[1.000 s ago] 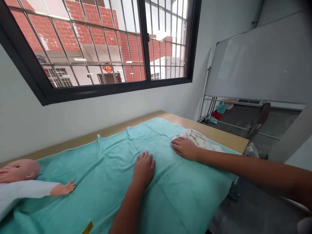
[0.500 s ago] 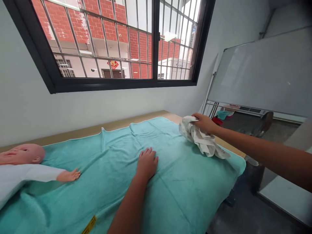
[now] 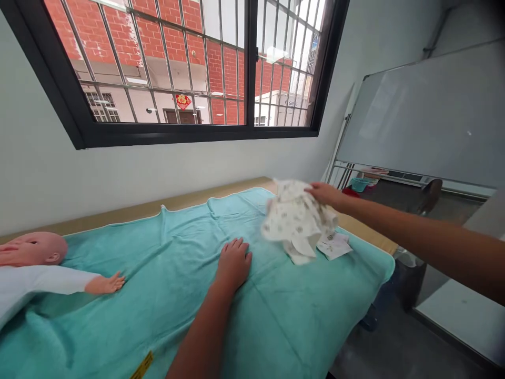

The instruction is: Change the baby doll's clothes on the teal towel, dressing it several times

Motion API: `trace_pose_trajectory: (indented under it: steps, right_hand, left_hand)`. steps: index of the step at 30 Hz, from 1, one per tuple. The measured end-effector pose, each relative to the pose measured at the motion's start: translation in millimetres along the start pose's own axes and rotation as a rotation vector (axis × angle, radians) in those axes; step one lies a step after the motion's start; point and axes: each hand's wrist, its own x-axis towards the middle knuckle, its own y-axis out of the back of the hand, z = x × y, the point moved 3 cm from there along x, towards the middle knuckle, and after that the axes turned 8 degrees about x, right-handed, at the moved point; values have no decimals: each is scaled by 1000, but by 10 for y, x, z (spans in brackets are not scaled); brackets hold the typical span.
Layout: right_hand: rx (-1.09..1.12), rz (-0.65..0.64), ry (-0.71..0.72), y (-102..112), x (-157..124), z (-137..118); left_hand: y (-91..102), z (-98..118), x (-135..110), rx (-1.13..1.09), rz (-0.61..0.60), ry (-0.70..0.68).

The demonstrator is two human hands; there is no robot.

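Observation:
My right hand point(image 3: 324, 193) grips a crumpled white cloth point(image 3: 294, 216) with a small print, at the right part of the teal blanket point(image 3: 173, 295). The cloth is blurred by motion, and whether it is a garment I cannot tell. A small printed white piece point(image 3: 335, 245) lies on the blanket just right of it; I cannot make out whether the two are joined. Palm down, my left hand point(image 3: 233, 263) lies on the blanket with its fingers stretched out. To the far left is a baby doll point(image 3: 51, 281) on its back in a white long-sleeved top, one arm toward me.
A wooden tabletop point(image 3: 90, 223) shows along the wall behind the blanket. Above it is a barred window point(image 3: 165, 138) with a black frame. A whiteboard point(image 3: 426, 121) stands at the right, beyond the table's end, with a turquoise basin point(image 3: 360, 184) behind its stand.
My right hand has shifted slightly left, swinging the cloth left and spreading it wider. The small printed piece now shows on the blanket. My left hand stays in place on the blanket.

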Motion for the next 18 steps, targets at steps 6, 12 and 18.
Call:
trace_pose_trajectory:
  steps: [6, 12, 18]
  right_hand:
    - [-391, -185, 308, -502, -606, -58]
    - [-343, -385, 252, -1257, -979, -470]
    - [-394, -446, 136, -1598, -701, -460]
  left_hand:
    - [0, 7, 6, -1, 5, -17]
    - [10, 22, 4, 16, 24, -14]
    - [8, -24, 1, -234, 102, 30]
